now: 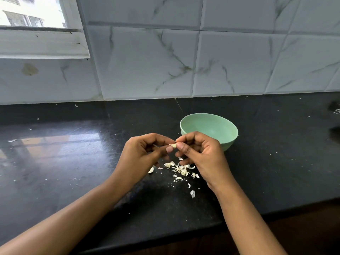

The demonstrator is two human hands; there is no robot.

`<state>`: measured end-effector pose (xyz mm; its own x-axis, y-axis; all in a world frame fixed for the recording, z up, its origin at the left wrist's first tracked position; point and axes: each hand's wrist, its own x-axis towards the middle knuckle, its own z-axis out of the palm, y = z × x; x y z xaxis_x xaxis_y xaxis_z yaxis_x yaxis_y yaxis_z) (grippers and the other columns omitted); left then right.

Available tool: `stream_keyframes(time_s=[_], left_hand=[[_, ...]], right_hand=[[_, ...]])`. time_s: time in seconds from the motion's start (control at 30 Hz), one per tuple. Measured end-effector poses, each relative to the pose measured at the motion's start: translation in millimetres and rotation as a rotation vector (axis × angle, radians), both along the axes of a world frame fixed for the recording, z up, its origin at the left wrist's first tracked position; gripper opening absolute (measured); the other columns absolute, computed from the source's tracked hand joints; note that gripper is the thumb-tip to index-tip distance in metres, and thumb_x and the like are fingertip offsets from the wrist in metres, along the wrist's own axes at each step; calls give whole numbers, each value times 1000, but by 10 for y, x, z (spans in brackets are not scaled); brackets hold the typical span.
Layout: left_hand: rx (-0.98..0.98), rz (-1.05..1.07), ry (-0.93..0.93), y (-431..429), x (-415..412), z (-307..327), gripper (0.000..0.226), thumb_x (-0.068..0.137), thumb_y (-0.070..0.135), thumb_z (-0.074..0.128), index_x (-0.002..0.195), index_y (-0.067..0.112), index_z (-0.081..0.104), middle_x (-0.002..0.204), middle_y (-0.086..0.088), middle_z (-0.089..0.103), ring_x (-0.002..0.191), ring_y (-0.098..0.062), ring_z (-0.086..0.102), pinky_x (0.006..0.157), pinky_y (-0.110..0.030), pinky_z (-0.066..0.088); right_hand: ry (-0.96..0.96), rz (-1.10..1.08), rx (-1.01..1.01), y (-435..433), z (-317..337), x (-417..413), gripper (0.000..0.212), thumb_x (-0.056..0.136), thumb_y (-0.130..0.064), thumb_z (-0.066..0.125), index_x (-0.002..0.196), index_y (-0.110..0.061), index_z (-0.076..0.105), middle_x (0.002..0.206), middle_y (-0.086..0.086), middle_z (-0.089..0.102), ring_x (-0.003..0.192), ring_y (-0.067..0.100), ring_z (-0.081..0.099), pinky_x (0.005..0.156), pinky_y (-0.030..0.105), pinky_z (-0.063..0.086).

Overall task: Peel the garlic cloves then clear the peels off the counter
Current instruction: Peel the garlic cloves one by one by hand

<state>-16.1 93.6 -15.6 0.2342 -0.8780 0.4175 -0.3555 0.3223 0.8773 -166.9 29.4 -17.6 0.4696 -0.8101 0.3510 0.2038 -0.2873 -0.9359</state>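
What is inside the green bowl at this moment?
The visible inner wall of the green bowl is bare; no cloves show. Its near lower part is hidden behind its own rim and the right hand, so something could lie there.

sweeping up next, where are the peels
Head view, centre: the peels lie scattered on the counter below the left hand and right hand, just in front of the bowl.

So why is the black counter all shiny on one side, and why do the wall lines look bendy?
Head view: the bright, washed-out window mirrors on the dark counter at left, making glare. Head view: the wide lens curves the lines of the wall tiles toward the edges. Head view: of the hands, the left hand, the right hand and the garlic clove they pinch look sharp.
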Motion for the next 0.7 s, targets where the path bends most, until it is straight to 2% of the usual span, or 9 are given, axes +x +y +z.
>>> stream_keyframes(time_s=[0.13,0.2,0.37,0.5,0.6,0.7], left_hand=[[4,-66,114,11,-5,-5,11,72,18,71,83,16,73,64,-5,69,55,-11,64,43,-19,45],[33,-113,143,-3,0,-9,14,74,14,69,88,16,72,69,-3,71,57,-11,65,44,-20,47],[124,-190,70,-15,8,-51,38,83,-3,64,111,22,65,91,-3,75,77,-14,71,61,-23,54],[232,-274,-8,-27,31,-118,63,89,-14,52,133,31,48,112,1,71,107,-17,66,91,-35,52],[252,-327,-34,-3,34,-111,74,86,-22,46,139,30,41,127,2,64,117,-20,60,97,-39,48],[234,-350,-30,-10,30,-104,79,84,-27,41,139,29,39,131,2,61,122,-19,57,100,-37,46]], right_hand=[[-54,70,96,15,27,-8,5,83,-3,65,83,-8,65,69,0,68,61,9,63,50,21,53],[-86,71,131,11,40,-30,4,83,-3,64,83,-7,64,67,0,68,60,9,63,50,21,54],[-129,17,145,-2,46,-31,2,85,-5,63,84,-6,62,68,-1,68,60,11,65,50,22,54],[-145,-97,58,-25,39,-35,3,86,-6,64,84,-8,62,70,-3,69,60,12,65,51,23,54],[-161,-147,25,-37,31,-44,4,85,-7,65,84,-10,63,70,-3,68,59,11,65,51,22,53],[-149,-157,11,-44,25,-51,4,85,-9,66,84,-11,63,71,-4,69,60,12,66,52,23,53]])
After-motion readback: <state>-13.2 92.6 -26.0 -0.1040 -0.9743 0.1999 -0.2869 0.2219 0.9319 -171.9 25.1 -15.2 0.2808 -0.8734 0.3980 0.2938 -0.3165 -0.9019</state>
